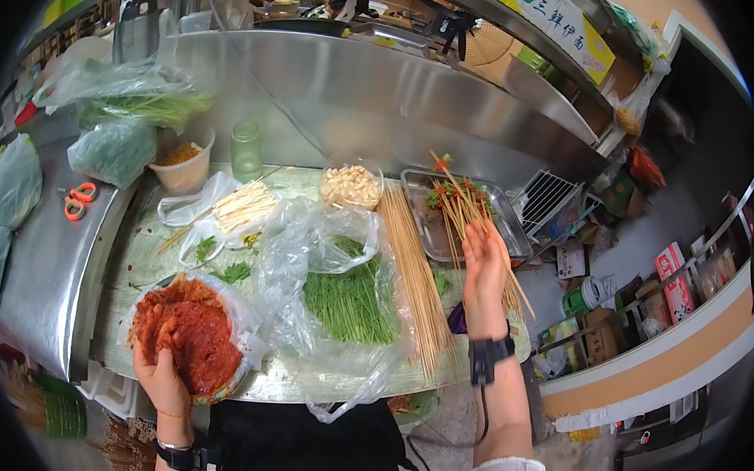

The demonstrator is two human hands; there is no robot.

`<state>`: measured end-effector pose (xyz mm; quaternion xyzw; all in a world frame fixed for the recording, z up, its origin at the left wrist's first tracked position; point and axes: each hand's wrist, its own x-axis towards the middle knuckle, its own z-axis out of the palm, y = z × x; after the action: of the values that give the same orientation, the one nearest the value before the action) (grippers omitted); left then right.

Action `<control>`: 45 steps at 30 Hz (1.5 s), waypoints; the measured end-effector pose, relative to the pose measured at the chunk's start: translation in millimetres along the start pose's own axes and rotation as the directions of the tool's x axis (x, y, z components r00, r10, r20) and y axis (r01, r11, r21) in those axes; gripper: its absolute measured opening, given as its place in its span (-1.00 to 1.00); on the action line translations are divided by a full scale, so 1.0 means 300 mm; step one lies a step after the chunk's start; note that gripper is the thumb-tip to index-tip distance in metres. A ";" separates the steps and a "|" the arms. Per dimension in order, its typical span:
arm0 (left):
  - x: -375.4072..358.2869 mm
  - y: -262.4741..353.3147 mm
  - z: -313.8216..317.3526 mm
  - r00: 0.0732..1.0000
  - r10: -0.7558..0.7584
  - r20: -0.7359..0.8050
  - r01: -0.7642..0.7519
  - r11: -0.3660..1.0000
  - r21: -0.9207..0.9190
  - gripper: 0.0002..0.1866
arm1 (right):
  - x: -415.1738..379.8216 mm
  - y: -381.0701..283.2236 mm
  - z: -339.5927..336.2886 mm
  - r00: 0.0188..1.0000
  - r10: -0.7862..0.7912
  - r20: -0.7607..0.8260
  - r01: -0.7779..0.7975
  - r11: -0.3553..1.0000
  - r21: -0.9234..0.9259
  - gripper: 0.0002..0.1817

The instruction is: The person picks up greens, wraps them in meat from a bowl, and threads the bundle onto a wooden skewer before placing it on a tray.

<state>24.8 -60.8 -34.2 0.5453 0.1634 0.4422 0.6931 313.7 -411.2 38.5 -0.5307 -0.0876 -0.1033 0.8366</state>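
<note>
My left hand point(161, 369) is at the left side of a plastic-lined bowl point(241, 301) of red chili paste point(209, 346). Its fingers dip into the paste and are coated red, so their grip is hidden; the thumb lies at the near side. My right hand point(484, 271) is raised at the metal tray point(416, 229), fingers stretched upward, palm turned left. Thin wooden skewers point(459, 207) with green and red pieces at their far ends lie in the tray. Some skewers pass behind my right fingers, and one sticks out past the tray's near corner.
Bare skewers point(413, 280) lie beside an open plastic bag of thin green vegetables point(348, 298). Behind are pale enoki-like strips point(244, 205), a tub of pale pieces point(351, 185) and a green glass jar point(246, 152). Orange-handled scissors point(78, 200) rest on the left counter. A metal wall point(359, 90) bounds the back.
</note>
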 end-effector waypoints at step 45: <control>-0.011 -0.018 -0.044 0.998 -0.054 -0.014 0.055 0.995 0.083 -0.64 | -0.223 0.219 0.168 0.495 0.845 0.200 -0.427 0.437 -0.792 -0.78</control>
<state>15.9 -55.6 -44.4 0.5663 0.2007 0.4191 0.6807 264.8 -333.0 -14.6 -0.7768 -0.0730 0.3840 0.4937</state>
